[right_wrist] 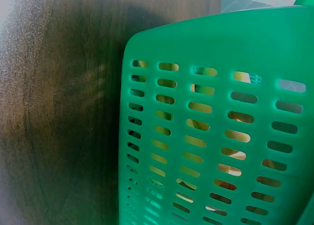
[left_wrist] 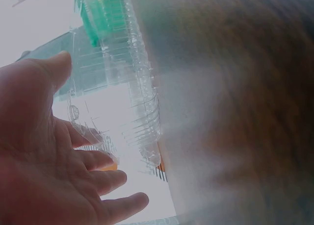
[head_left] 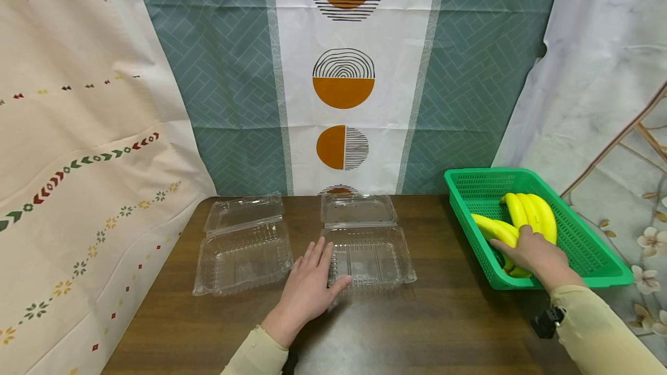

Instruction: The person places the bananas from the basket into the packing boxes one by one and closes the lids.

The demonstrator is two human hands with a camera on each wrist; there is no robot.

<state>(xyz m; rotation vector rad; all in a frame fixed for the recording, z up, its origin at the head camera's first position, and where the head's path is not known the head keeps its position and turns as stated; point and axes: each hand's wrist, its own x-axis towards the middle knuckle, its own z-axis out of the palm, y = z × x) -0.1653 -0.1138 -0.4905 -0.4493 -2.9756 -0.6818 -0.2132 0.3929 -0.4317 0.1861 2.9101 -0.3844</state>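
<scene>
In the head view the left hand (head_left: 307, 291), fingers straight, lies at the left edge of a clear plastic container (head_left: 372, 256) with its lid raised. The left wrist view shows that hand (left_wrist: 73, 151) with spread fingers beside the clear container (left_wrist: 115, 63). At the right, the right hand (head_left: 537, 256) reaches into a green basket (head_left: 599, 253) and has its fingers around part of the nearer yellow bananas (head_left: 492, 227). Another banana bunch (head_left: 539, 213) lies behind it. The right wrist view shows mainly the slotted wall of the basket (right_wrist: 196, 43); the hand is hidden there.
A second clear container (head_left: 245, 259), also with its lid raised, stands to the left on the brown table (head_left: 417, 334). Patterned cloths (head_left: 224, 74) hang behind and at both sides of the table.
</scene>
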